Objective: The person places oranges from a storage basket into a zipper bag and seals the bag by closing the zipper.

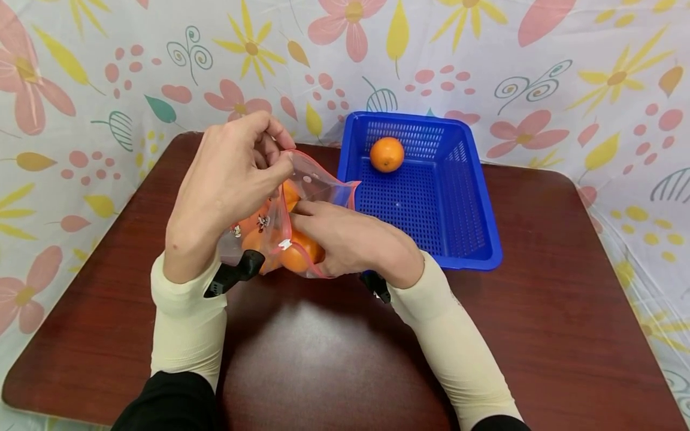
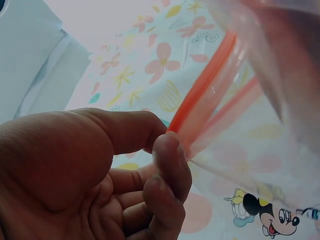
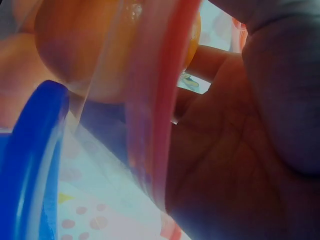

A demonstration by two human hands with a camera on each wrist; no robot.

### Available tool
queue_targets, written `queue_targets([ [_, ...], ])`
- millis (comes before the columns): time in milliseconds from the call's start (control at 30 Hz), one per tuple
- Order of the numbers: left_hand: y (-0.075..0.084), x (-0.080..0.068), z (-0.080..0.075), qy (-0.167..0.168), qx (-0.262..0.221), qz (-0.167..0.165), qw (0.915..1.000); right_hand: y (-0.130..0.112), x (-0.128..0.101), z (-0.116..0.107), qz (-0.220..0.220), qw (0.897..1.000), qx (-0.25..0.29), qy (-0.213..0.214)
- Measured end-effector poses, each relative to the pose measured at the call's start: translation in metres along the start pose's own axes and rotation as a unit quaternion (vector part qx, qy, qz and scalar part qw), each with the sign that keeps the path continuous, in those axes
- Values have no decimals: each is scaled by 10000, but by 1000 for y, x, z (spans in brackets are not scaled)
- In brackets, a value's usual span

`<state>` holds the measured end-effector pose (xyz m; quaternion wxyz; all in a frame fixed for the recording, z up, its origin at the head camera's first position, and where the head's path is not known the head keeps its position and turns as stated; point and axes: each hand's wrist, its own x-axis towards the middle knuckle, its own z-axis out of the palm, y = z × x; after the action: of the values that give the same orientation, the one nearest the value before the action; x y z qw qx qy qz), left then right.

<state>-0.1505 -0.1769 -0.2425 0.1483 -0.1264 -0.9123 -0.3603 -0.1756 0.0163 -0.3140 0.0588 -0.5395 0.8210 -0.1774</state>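
At frame centre, my left hand pinches the top red rim of a clear zip bag holding oranges. My right hand, just right, curls round its open mouth, nearer the blue basket.

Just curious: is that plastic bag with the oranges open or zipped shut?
Open. The left hand pinches one side of the zip bag mouth, pulling it apart from the other.

a clear zip bag with a red seal, mouth open, holds oranges on the table.
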Motion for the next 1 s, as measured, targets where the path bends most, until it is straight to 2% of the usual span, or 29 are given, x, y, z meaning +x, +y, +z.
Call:
queue_targets([
  [367,1,0,1,2,-45,36,10000,-2,-1,2,234,9993,-38,-278],
  [667,0,0,1,24,-6,67,10000,-4,1,3,412,9976,-280,-474],
  [1000,0,0,3,-10,-17,86,10000,-3,-1,4,320,9984,-316,-344],
])
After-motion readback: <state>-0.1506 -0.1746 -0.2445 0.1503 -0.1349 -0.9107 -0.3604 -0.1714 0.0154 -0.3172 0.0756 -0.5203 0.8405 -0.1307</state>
